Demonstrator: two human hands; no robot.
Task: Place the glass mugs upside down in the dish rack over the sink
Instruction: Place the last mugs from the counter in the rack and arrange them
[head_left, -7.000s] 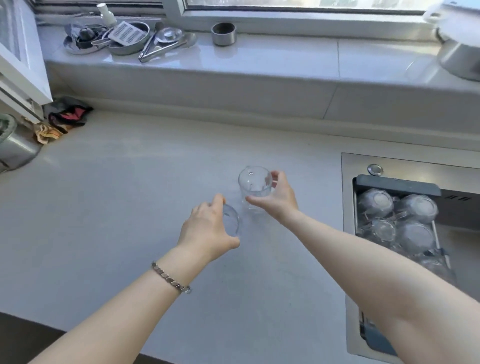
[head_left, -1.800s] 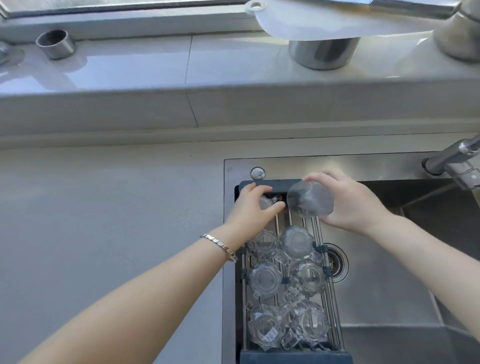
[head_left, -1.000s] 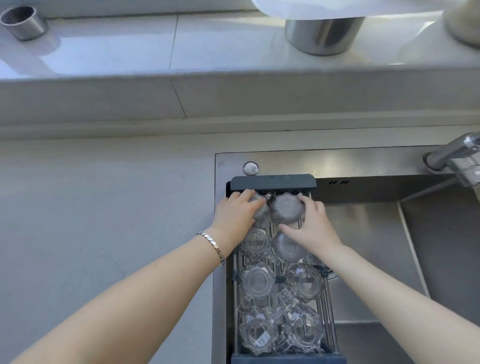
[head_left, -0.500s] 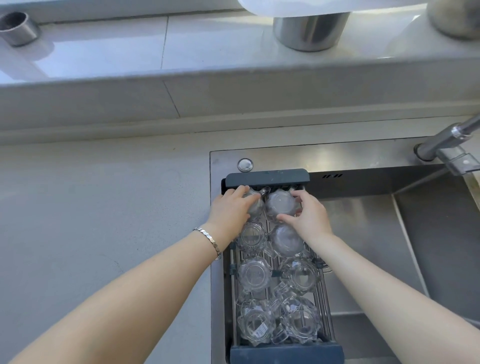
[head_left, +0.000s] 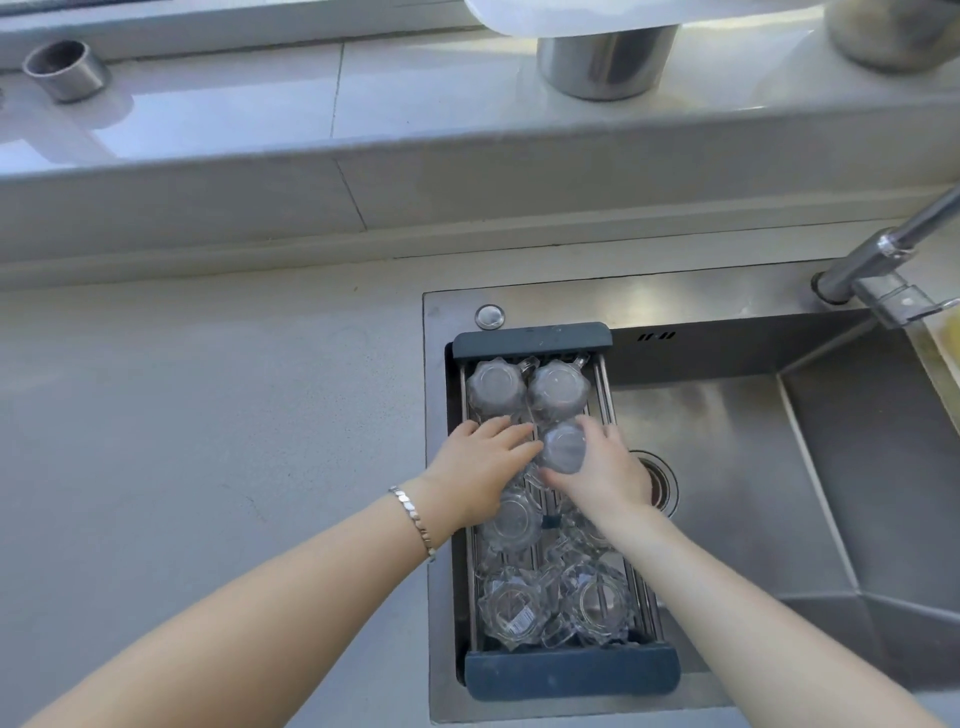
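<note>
The dish rack (head_left: 530, 340), metal rails with dark end bars, spans the left part of the sink (head_left: 737, 519). Several clear glass mugs stand upside down in it. Two of them (head_left: 496, 388) (head_left: 559, 387) are side by side at the far end, free of my hands. Just behind those, my right hand (head_left: 605, 475) wraps an upturned mug (head_left: 563, 446) in the right column. My left hand (head_left: 480, 470) lies flat with fingers stretched over the left column, touching that mug's side and hiding what is under the palm. More mugs (head_left: 511, 613) fill the near end.
The faucet (head_left: 878, 257) reaches in from the right over the steel basin, whose drain (head_left: 662, 486) sits beside my right hand. A steel cup (head_left: 67, 70) and a steel pot (head_left: 605, 62) stand on the window sill. Grey countertop (head_left: 208, 441) extends left of the sink.
Both hands let go of the two mugs set at the rack's far end and drew back toward me to the second row, where the right hand now grips a mug.
</note>
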